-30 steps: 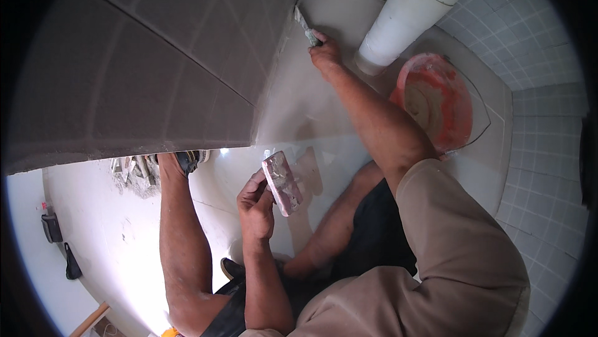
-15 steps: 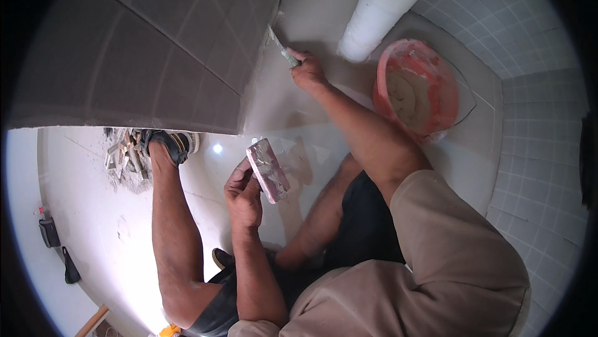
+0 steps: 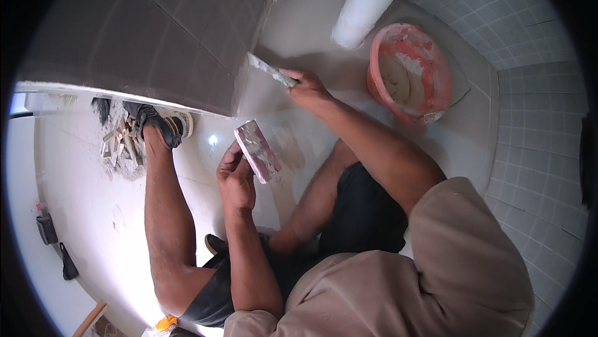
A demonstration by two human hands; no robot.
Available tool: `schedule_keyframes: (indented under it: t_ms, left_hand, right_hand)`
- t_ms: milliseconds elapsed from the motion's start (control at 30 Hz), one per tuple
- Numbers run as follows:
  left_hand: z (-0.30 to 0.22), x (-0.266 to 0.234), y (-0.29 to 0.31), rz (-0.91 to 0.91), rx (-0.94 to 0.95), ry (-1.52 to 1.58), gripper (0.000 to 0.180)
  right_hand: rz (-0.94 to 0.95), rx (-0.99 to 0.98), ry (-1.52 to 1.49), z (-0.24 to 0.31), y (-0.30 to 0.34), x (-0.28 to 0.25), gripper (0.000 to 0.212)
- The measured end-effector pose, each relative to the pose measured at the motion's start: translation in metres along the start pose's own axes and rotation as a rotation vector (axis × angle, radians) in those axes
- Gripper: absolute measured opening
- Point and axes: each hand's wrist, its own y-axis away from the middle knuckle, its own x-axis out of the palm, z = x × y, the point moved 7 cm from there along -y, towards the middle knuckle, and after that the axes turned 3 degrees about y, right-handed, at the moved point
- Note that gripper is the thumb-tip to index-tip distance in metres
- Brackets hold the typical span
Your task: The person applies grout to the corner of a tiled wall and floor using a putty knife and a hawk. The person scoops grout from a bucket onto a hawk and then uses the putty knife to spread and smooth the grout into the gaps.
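A paste-smeared putty knife (image 3: pixel 266 69) is gripped in my right hand (image 3: pixel 309 91), its blade pointing left at the lower part of the grey tiled wall (image 3: pixel 180 44), near its corner. Whether the blade tip touches the tile I cannot tell. My left hand (image 3: pixel 237 181) holds a small pink rectangular block (image 3: pixel 258 152) by its side, fingers behind it. Grey-white paste streaks the block's upper face.
Beyond my right forearm stands a red bucket (image 3: pixel 374 75) with grey paste inside, beside a white vertical pipe (image 3: pixel 367 7). Broken tile pieces (image 3: pixel 118 144) lie by my left shoe (image 3: pixel 163 124). Another tiled wall (image 3: pixel 536 131) rises at the right.
The putty knife has come nearer along the wall's foot toward its corner, its blade now angled more to the left. The pink block stays in my left hand. The whole view has shifted slightly.
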Motion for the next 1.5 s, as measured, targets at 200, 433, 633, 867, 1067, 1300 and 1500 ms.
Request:
schedule_keyframes:
  t_ms: [200, 433, 633, 867, 1067, 1300, 1500]
  left_hand:
    - [0.012, 0.013, 0.006, -0.022, -0.108, 0.335, 0.046]
    - [0.009, 0.025, 0.015, 0.205, -0.145, 0.564, 0.047]
    - [0.007, 0.041, 0.029, 0.164, -0.188, 0.686, 0.041]
    - [0.010, 0.052, 0.032, 0.151, -0.192, 0.696, 0.042]
    - [-0.003, 0.051, 0.040, 0.133, -0.191, 0.769, 0.048]
    - [-0.017, 0.047, 0.046, 0.312, -0.167, 0.770, 0.049]
    - [-0.008, 0.071, 0.062, 0.361, -0.224, 0.767, 0.040]
  right_hand:
    - [0.063, -0.161, -0.261, 0.033, 0.110, -0.037, 0.044]
    - [-0.085, -0.713, 0.285, 0.071, 0.206, -0.017, 0.050]
    - [-0.181, -0.840, 0.554, 0.093, 0.234, -0.036, 0.061]
    - [-0.214, -0.878, 0.732, 0.101, 0.256, -0.049, 0.064]
    - [-0.248, -0.906, 0.766, 0.103, 0.275, -0.064, 0.061]
    - [0.063, -0.336, -0.429, 0.067, 0.272, -0.079, 0.042]
    - [0.287, -0.080, -0.793, 0.043, 0.270, -0.025, 0.046]
